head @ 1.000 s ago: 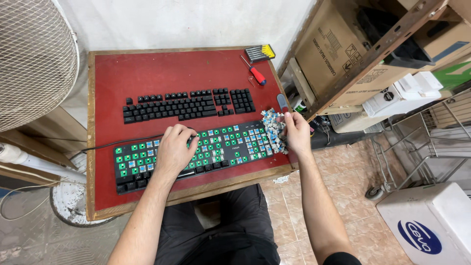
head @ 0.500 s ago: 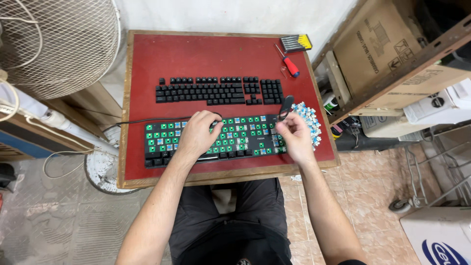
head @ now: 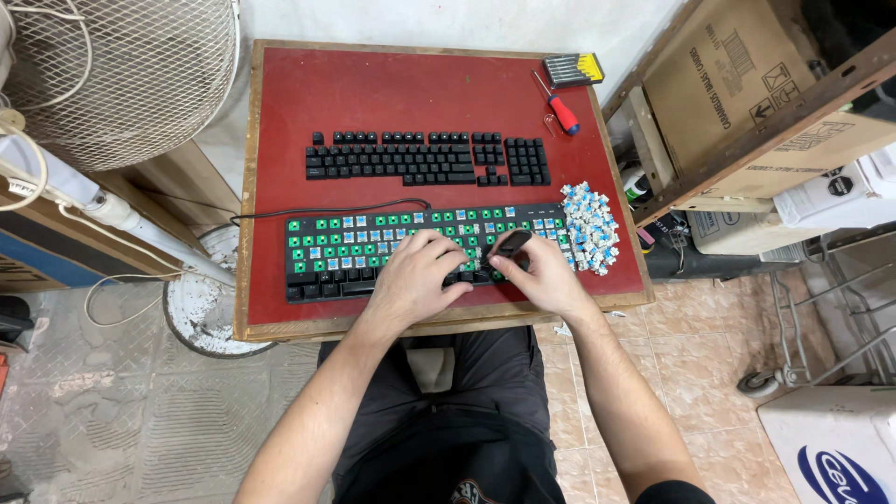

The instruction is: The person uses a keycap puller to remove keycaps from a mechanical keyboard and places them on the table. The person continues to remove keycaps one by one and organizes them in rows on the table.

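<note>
A stripped keyboard (head: 355,252) with a green plate and blue switches lies along the near edge of the red table top (head: 411,93). My left hand (head: 417,277) rests on its middle with fingers curled, pressing it down. My right hand (head: 539,277) holds a small black puller tool (head: 511,245) over the keyboard's right half. A heap of loose blue switches (head: 588,227) lies just right of the keyboard. The removed black keycaps (head: 429,159) are laid out in keyboard order behind it.
A red-handled screwdriver (head: 561,110) and a small screwdriver set (head: 573,68) lie at the far right corner. A fan (head: 121,75) stands to the left, cardboard boxes (head: 747,84) on a shelf to the right. The keyboard cable (head: 317,214) runs off left.
My right hand has moved left from the switch heap onto the keyboard's right half with the tool. The left hand stays on the keyboard. The camera view shifted.
</note>
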